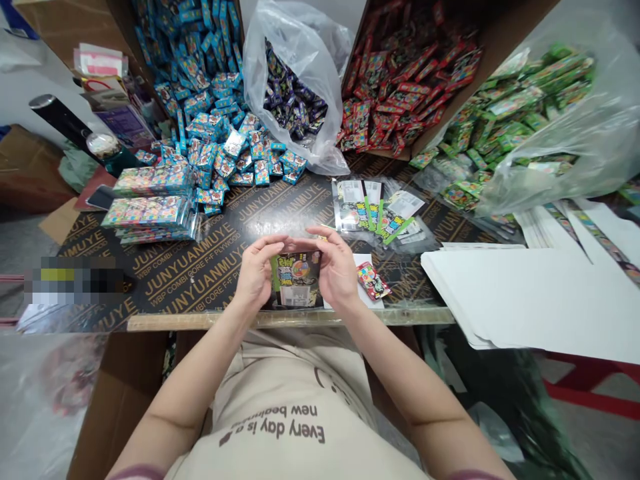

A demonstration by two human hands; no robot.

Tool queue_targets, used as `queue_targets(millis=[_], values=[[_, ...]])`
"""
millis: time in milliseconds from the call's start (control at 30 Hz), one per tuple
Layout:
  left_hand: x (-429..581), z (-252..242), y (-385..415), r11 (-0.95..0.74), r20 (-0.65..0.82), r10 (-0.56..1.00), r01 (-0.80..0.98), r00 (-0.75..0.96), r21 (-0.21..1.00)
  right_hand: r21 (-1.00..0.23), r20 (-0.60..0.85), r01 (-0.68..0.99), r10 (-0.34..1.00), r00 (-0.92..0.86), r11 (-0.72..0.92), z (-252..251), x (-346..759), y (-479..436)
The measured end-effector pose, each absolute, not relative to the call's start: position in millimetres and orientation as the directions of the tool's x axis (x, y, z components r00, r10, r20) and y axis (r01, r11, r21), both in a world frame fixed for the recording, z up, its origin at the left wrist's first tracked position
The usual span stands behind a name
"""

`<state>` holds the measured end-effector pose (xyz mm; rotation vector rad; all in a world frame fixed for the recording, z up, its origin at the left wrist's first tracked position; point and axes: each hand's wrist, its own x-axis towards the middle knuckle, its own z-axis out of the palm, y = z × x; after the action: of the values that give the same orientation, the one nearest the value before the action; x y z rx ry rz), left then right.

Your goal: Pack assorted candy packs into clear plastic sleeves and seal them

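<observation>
Both hands hold one printed clear packet just above the near edge of the black plywood board. My left hand grips its left side with fingers curled over the top. My right hand pinches its right side and top. A small red candy pack lies on the board right beside my right hand. A stack of empty printed bags lies just beyond the hands.
Blue packs spill from a box at the back left, next to bundled stacks. A clear bag of purple packs, a box of red packs and a bag of green packs line the back. White sheets lie right.
</observation>
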<state>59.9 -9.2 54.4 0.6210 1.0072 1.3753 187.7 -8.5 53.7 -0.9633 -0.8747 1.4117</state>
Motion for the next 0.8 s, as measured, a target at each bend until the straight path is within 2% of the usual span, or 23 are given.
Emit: queue_targets(millis=[67, 133, 233, 333, 400, 533, 600, 700, 800], values=[[48.0, 58.8, -9.9, 0.043, -0.078, 0.993, -0.368, -0.082, 0.929, -0.927, -0.052, -0.371, 0.998, -0.040, -0.063, 57.0, 195.3, -6.4], [36.8, 65.1, -13.1, -0.110, 0.101, 0.993, -0.167, -0.058, 0.980, -0.958, 0.026, -0.286, 0.998, -0.049, 0.011, 58.6, 203.7, -5.9], [25.8, 74.2, -19.8, -0.266, 0.264, 0.964, 0.078, 0.044, 0.961, -0.978, 0.178, -0.123, 0.979, -0.096, 0.166, 58.7, 215.8, -8.7], [22.3, 80.3, -23.2, -0.322, 0.314, 0.947, 0.192, 0.073, 0.927, -0.951, 0.305, 0.001, 0.939, -0.158, 0.309, 59.4, 223.8, -13.3], [22.4, 83.1, -22.3, -0.290, 0.286, 0.957, 0.233, 0.052, 0.928, -0.932, 0.341, 0.073, 0.926, -0.162, 0.356, 61.8, 225.4, -15.8], [23.8, 88.4, -16.0, -0.150, 0.142, 0.988, 0.201, 0.053, 0.968, -0.940, 0.290, 0.140, 0.945, -0.154, 0.311, 70.8, 221.8, -17.1], [24.5, 90.7, -13.4, -0.154, 0.140, 0.987, 0.200, 0.082, 0.968, -0.949, 0.257, 0.144, 0.953, -0.162, 0.280, 75.5, 219.4, -16.0], [25.2, 92.1, -14.8, -0.298, 0.273, 0.954, 0.276, 0.126, 0.914, -0.942, 0.260, 0.168, 0.947, -0.188, 0.292, 80.2, 219.9, -13.5], [24.0, 88.7, -22.4, -0.536, 0.484, 0.844, 0.396, 0.231, 0.746, -0.896, 0.343, 0.208, 0.908, -0.239, 0.393, 77.4, 227.4, -13.8]])
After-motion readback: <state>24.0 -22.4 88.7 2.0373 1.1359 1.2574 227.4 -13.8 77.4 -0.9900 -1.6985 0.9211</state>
